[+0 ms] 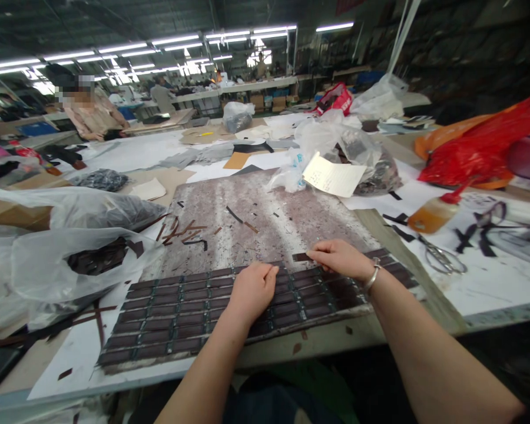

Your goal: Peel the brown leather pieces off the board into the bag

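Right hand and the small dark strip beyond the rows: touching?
Touching. The head view shows the right hand gripping the dark strip by its right end, the rest sticking out.

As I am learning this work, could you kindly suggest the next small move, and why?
I would probably lower the small flat dark-brown strip to the far edge of the dark-brown rectangular pieces laid in rows: the right hand pinches it just beyond them, while the left hand is over the rows.
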Demonstrator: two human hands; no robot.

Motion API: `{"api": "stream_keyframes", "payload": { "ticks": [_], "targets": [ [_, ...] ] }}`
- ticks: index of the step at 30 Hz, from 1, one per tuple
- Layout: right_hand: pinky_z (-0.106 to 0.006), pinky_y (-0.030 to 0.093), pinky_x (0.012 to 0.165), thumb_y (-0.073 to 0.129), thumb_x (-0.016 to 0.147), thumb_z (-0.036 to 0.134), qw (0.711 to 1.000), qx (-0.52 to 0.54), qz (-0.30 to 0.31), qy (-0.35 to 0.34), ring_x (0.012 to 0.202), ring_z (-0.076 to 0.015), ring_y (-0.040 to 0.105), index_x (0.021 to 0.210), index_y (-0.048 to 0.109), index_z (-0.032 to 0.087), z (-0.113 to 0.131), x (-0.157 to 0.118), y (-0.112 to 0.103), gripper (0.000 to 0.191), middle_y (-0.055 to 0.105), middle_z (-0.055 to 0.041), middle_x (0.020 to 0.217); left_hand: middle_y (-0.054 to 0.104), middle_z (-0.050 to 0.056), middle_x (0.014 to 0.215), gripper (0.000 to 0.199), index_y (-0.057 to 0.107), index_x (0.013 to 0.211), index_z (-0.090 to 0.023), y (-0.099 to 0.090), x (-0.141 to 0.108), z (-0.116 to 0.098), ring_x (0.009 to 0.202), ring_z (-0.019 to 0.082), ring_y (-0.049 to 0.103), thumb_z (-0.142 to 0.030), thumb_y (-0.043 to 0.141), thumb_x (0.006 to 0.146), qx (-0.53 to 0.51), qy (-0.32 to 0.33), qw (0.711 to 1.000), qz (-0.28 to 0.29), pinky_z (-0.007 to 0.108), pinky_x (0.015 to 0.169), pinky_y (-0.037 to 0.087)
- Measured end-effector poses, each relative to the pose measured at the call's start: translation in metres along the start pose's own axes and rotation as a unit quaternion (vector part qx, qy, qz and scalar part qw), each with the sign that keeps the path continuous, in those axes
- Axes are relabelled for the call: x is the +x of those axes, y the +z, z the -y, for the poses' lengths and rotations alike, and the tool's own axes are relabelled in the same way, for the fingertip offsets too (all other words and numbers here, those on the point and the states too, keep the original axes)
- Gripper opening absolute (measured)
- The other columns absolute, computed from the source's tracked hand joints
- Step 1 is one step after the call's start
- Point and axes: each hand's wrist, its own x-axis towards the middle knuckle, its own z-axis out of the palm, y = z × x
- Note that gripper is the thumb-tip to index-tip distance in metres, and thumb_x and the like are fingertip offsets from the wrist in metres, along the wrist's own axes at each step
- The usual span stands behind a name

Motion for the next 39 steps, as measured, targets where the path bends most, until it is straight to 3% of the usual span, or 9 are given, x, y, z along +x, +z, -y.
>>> {"api": "stream_keyframes", "payload": {
  "ticks": [4,9,20,26,30,34,36,39],
  "targets": [
    [-0.021,0.034,0.048,0.047,0.076,0.042,0.999,-0.033,0.017,0.033,0.045,-0.0108,0.050,0.055,0.058,0.018,0.001,0.004,0.012,0.034,0.053,0.0027,0.046,0.055,0.007,0.090,0.037,0.057,0.115,-0.027,0.006,-0.007,-0.008,0.076,0.018,0.054,-0.030,0.033,0.087,0.160,0.022,0.986,0.046,0.029,0.070,0.042],
    [-0.021,0.034,0.047,0.048,0.075,0.041,0.997,-0.049,0.032,0.058,0.046,-0.0105,0.050,0.057,0.061,0.017,0.004,0.009,0.018,0.033,0.055,0.0017,0.048,0.049,0.007,0.091,0.039,0.053,0.119,-0.032,0.010,-0.008,-0.009,0.072,0.017,0.054,-0.027,0.033,0.086,0.245,0.037,0.966,0.072,0.028,0.063,0.042],
    [-0.021,0.033,0.050,0.048,0.076,0.038,0.983,-0.175,0.029,0.044,0.056,-0.0127,0.054,0.060,0.066,0.017,0.005,0.018,0.022,0.032,0.062,-0.0022,0.059,0.044,0.006,0.095,0.041,0.049,0.121,-0.033,0.012,-0.010,-0.011,0.066,0.015,0.053,-0.026,0.028,0.086,0.274,0.030,0.958,0.083,0.028,0.059,0.042],
    [-0.023,0.036,0.054,0.046,0.077,0.040,0.970,-0.241,0.013,0.037,0.064,-0.0163,0.058,0.069,0.070,0.019,0.008,0.020,0.026,0.033,0.065,-0.0050,0.067,0.040,0.007,0.100,0.050,0.036,0.129,-0.041,0.015,-0.011,-0.013,0.069,0.016,0.052,-0.021,0.031,0.084,0.282,0.028,0.953,0.105,0.028,0.060,0.042],
    [-0.025,0.040,0.061,0.044,0.079,0.041,0.958,-0.284,0.009,0.026,0.071,-0.0197,0.060,0.072,0.070,0.019,0.011,0.018,0.028,0.035,0.066,-0.0079,0.074,0.040,0.006,0.100,0.053,0.037,0.128,-0.042,0.018,-0.011,-0.015,0.069,0.016,0.052,-0.018,0.032,0.082,0.289,0.028,0.950,0.112,0.028,0.059,0.042],
    [-0.029,0.042,0.063,0.046,0.078,0.050,0.942,-0.322,-0.056,0.073,0.077,-0.0231,0.059,0.089,0.068,0.022,0.011,0.005,0.021,0.038,0.065,-0.0081,0.082,0.040,0.007,0.100,0.052,0.037,0.128,-0.041,0.018,-0.009,-0.017,0.070,0.017,0.053,-0.019,0.030,0.083,0.287,0.016,0.950,0.120,0.029,0.060,0.043],
    [-0.029,0.041,0.065,0.046,0.081,0.041,0.935,-0.342,-0.081,0.036,0.079,-0.0210,0.058,0.098,0.065,0.026,0.012,-0.005,0.016,0.030,0.063,-0.0057,0.090,0.040,0.008,0.101,0.051,0.038,0.128,-0.040,0.018,-0.008,-0.017,0.071,0.017,0.053,-0.018,0.031,0.083,0.283,0.012,0.951,0.123,0.029,0.061,0.043],
    [-0.025,0.039,0.064,0.042,0.082,0.021,0.925,-0.370,-0.052,-0.065,0.079,-0.0169,0.055,0.091,0.066,0.029,0.015,-0.017,0.016,0.027,0.060,-0.0024,0.093,0.041,0.008,0.102,0.051,0.040,0.127,-0.040,0.019,-0.008,-0.018,0.072,0.017,0.054,-0.018,0.032,0.082,0.275,0.009,0.954,0.119,0.029,0.061,0.043]
  ]
}}
